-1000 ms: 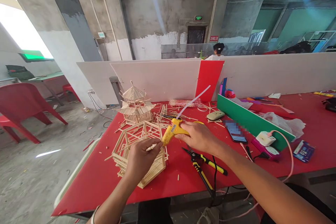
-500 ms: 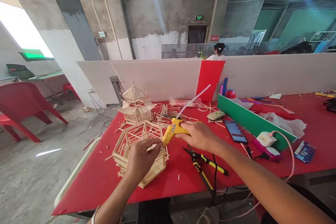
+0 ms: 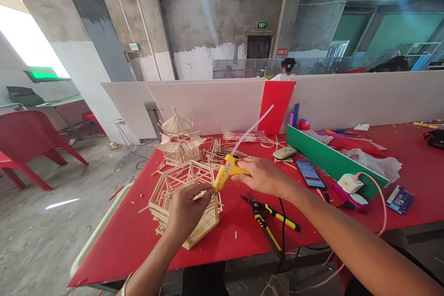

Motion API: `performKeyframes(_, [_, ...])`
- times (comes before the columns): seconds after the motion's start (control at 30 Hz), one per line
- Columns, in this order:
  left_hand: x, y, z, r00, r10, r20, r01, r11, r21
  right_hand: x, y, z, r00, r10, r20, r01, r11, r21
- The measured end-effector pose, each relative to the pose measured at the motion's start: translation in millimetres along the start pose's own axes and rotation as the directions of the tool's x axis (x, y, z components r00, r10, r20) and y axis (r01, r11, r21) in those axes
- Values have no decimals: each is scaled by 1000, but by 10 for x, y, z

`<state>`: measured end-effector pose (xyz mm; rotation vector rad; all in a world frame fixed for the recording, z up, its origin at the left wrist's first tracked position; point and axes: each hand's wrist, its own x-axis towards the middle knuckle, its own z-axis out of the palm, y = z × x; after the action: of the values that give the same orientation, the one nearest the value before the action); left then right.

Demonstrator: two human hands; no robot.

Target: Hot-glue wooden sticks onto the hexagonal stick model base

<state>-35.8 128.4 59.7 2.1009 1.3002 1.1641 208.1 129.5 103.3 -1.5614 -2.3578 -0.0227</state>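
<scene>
My right hand [image 3: 262, 175] is wrapped round a yellow hot glue gun [image 3: 224, 173], with a long clear glue stick [image 3: 252, 128] standing out of its back end. The gun's nozzle points down at the fingertips of my left hand [image 3: 189, 206]. Between those fingers my left hand pinches a short wooden stick [image 3: 199, 195]. Beneath and behind the left hand stands a many-sided open frame of wooden sticks [image 3: 204, 222]; the hand covers part of it. Whether the nozzle touches the stick is hard to see.
A stick-built pagoda [image 3: 180, 138] stands behind the frame, loose sticks around it. Black-and-yellow pliers [image 3: 265, 217] lie right of the frame. Farther right are a phone [image 3: 310, 175], a power adapter [image 3: 351, 183] with a pink cable, and a green board [image 3: 333, 155]. A person [image 3: 286, 68] is beyond the partition.
Almost nothing differs. The view has shifted very slightly, and both hands keep the same hold on the glue gun and the wooden stick.
</scene>
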Motion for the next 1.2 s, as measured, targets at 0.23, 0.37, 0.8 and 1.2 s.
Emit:
performKeyframes(0.23, [-1,15,3,1000,3,20,-3,1000,6,-5,-2,-34,1000,10,7,-10,1000,-12])
performKeyframes(0.37, [3,19,4,1000,12,16,-12,1000,2,-4,-3,-32,1000,8,7,-8,1000,-9])
performKeyframes(0.8, [0,-7,8,1000,24,7,-24,1000,-7,15,35,7,1000,-8,3,8,1000,8])
performKeyframes(1.2, [-2,10,-1,1000,17,-6,-17,1000,-14,21,43,15,1000,-11,10,10,999,32])
